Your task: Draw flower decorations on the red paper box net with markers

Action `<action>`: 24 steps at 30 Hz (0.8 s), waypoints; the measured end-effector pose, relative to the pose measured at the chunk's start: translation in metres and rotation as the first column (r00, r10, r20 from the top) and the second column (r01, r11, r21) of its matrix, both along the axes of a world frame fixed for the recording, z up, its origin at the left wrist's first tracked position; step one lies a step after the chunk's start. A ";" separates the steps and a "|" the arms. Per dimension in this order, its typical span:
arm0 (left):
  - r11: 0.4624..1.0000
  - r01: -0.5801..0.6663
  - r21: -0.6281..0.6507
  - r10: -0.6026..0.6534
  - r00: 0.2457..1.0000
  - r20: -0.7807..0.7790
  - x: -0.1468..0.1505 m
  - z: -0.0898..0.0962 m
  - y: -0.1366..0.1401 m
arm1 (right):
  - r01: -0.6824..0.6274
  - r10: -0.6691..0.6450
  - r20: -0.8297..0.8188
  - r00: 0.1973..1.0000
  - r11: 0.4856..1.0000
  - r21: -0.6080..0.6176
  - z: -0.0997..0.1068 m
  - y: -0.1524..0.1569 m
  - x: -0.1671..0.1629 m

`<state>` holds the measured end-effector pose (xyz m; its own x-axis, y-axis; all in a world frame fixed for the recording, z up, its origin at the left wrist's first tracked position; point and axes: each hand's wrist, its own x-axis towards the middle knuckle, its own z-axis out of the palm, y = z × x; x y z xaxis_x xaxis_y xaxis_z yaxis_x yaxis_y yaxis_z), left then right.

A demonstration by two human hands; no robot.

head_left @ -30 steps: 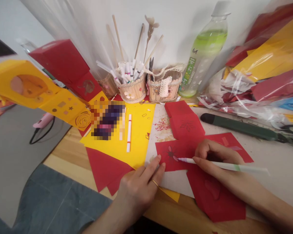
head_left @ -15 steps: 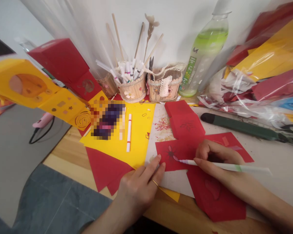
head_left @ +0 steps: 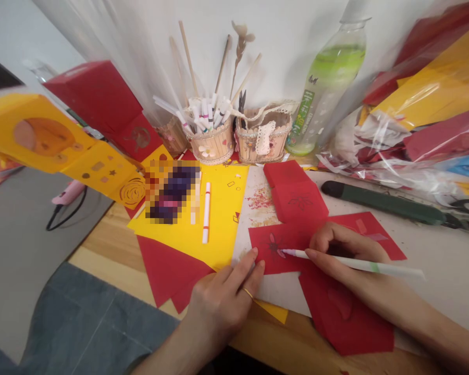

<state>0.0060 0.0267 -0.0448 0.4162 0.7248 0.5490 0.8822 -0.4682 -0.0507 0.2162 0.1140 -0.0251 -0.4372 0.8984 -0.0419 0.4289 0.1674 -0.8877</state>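
In my right hand (head_left: 347, 247) is a slim white marker pen (head_left: 357, 264) with a green band, pinched between thumb and fingers. Its pinkish-purple tip touches a petal of a small flower drawing with dark lines on a red paper card (head_left: 263, 265). Two of the petals look pink. My left hand (head_left: 229, 291), a gold ring on one finger, lies with its fingers stretched out at the card's left lower edge. Behind this panel, a folded red flap (head_left: 297, 192) carries another outline flower. More red paper (head_left: 347, 333) lies under my right wrist.
A white marker (head_left: 206, 213) rests on yellow paper (head_left: 222, 245) at the left. Decorated pots (head_left: 213, 146) of pens and sticks stand by the wall, near a green-drink bottle (head_left: 320, 88). A green-handled cutter (head_left: 383, 203) lies at the right, below plastic-bagged paper (head_left: 433, 104).
My right hand has shifted slightly left with the marker pen, whose tip has moved along the flower's petal. My left hand stays in place.
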 end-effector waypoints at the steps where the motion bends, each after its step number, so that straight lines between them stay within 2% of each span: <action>1: 1.000 -0.001 0.000 0.001 1.000 0.003 0.000 0.000 0.000 | 0.000 0.000 0.006 1.000 1.000 -0.002 0.000 0.000 0.000; 24: 1.000 -0.002 0.002 0.002 1.000 0.020 0.002 0.004 0.001 | -0.023 0.023 -0.015 1.000 1.000 0.001 -0.001 0.001 0.000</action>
